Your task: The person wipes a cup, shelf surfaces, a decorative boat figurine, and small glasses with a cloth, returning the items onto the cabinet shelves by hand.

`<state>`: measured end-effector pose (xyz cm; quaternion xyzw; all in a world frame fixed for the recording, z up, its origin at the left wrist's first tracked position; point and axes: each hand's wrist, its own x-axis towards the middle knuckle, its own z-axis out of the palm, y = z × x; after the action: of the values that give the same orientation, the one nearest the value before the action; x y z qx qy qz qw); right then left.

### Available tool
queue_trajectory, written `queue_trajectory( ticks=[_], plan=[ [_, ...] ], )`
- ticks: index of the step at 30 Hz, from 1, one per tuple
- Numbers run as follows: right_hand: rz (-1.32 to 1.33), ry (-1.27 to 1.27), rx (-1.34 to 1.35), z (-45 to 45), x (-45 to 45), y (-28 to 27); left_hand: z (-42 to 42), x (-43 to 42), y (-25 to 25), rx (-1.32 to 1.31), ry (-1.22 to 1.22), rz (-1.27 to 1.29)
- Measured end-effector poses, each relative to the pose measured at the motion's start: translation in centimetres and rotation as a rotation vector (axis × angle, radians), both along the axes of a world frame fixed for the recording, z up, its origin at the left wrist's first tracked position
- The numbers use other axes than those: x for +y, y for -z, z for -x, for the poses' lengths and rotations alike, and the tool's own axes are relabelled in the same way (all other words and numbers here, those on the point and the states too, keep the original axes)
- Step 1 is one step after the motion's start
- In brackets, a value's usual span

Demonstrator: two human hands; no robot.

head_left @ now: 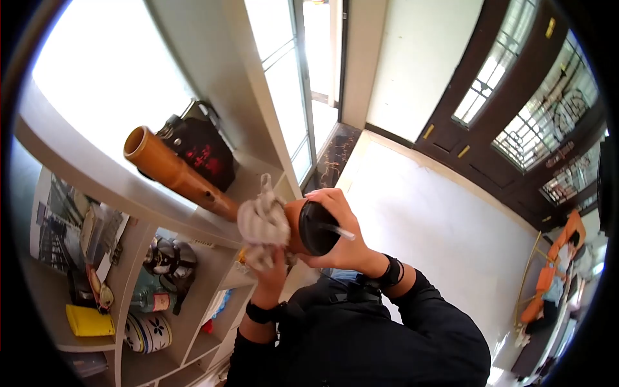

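My right hand (348, 242) grips a brown cup (293, 224) with a black lid and a clear straw standing out of it. The cup is tilted so its lid faces right and up toward me. In my left hand (272, 278) is a bunched, pale striped cloth (261, 222), pressed against the left end of the cup. The cloth hides that end and part of my left fingers. Just beyond it leans a bamboo tube (187, 180), its open end at upper left. Behind the tube stands a dark flask (200, 145) with red markings.
Shelving (138, 271) to the left bears a yellow packet (90, 320), a patterned ceramic pot (149, 332) and a glass bottle (158, 301). Dark doors (496, 109) stand beyond the pale floor (425, 219). At far right another person (561, 271) sits on an orange seat.
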<state>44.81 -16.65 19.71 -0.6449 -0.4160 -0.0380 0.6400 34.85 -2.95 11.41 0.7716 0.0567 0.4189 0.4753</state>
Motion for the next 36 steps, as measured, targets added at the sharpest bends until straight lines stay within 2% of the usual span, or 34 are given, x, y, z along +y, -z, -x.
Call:
queue_trajectory(
  ticks=[1,2,4,5,6,8,9,10,11,14,17,20,22,23,24,26,28,29,30,32,33,36],
  plan=[
    [0.035,0.029,-0.017,0.3,-0.5,-0.1,-0.6,0.2,-0.4,0.045,0.011,0.104],
    [0.069,0.056,-0.035,0.5,-1.0,-0.2,-1.1,0.3,-1.0,0.046,0.033,0.097],
    [0.042,0.043,-0.040,0.4,-1.9,0.0,-1.7,0.7,-2.4,0.042,0.151,0.589],
    [0.025,0.007,-0.044,0.3,-2.4,0.2,-1.7,1.4,-1.4,0.063,0.241,0.769],
    [-0.007,-0.026,-0.027,0.2,-2.9,0.5,-1.7,1.3,-2.3,0.066,0.246,0.761],
    [-0.051,-0.061,0.020,0.1,-3.5,0.7,-1.5,0.4,-4.2,0.107,0.462,1.349],
    [-0.049,-0.067,0.020,0.3,-3.5,0.7,-1.3,0.1,-1.9,0.202,0.384,0.815],
    [-0.065,-0.062,0.033,0.4,-3.4,0.5,-0.8,-0.3,-1.3,0.240,0.365,0.549],
    [-0.081,-0.059,0.046,0.6,-3.3,0.4,-0.2,-0.7,-1.3,0.256,0.407,0.469],
    [-0.061,-0.046,-0.008,0.9,-3.2,-0.1,0.7,-0.9,-1.5,0.282,0.583,0.721],
    [-0.030,-0.026,-0.084,0.8,-2.5,0.0,0.8,-0.6,-2.1,0.253,0.630,0.810],
    [-0.038,-0.025,-0.048,0.3,-1.6,0.4,0.4,-0.4,-2.8,0.183,0.636,0.871],
    [-0.005,-0.049,0.000,-0.7,-1.1,0.9,0.5,-0.3,-3.0,0.150,0.603,0.887],
    [-0.048,-0.098,0.134,-1.4,-0.7,1.5,0.9,-0.2,-3.0,0.145,0.569,0.888],
    [-0.088,-0.146,0.271,-1.9,-0.4,1.7,1.4,-0.3,-2.8,0.150,0.510,0.882],
    [-0.115,-0.166,0.319,-2.8,0.1,0.9,3.0,0.1,-3.0,0.207,0.347,0.846],
    [-0.059,-0.138,0.266,-3.6,0.4,0.0,4.1,1.1,-2.9,-0.052,0.399,1.525],
    [-0.061,-0.160,0.308,-3.7,0.6,-0.3,4.0,0.7,-3.2,-0.182,0.270,1.347],
    [-0.053,-0.178,0.307,-3.8,1.0,-0.5,3.8,0.6,-3.3,-0.197,0.255,1.350],
    [0.007,-0.247,0.248,-3.6,1.9,-0.7,3.2,0.7,-3.4,-0.099,0.222,0.583],
    [0.065,-0.275,0.095,-3.4,2.5,-0.8,2.0,1.0,-4.9,-0.101,-0.011,0.032],
    [0.087,-0.478,-0.042,-2.4,4.1,-1.5,1.3,1.0,-7.8,-0.089,-0.165,-0.358]
  ],
)
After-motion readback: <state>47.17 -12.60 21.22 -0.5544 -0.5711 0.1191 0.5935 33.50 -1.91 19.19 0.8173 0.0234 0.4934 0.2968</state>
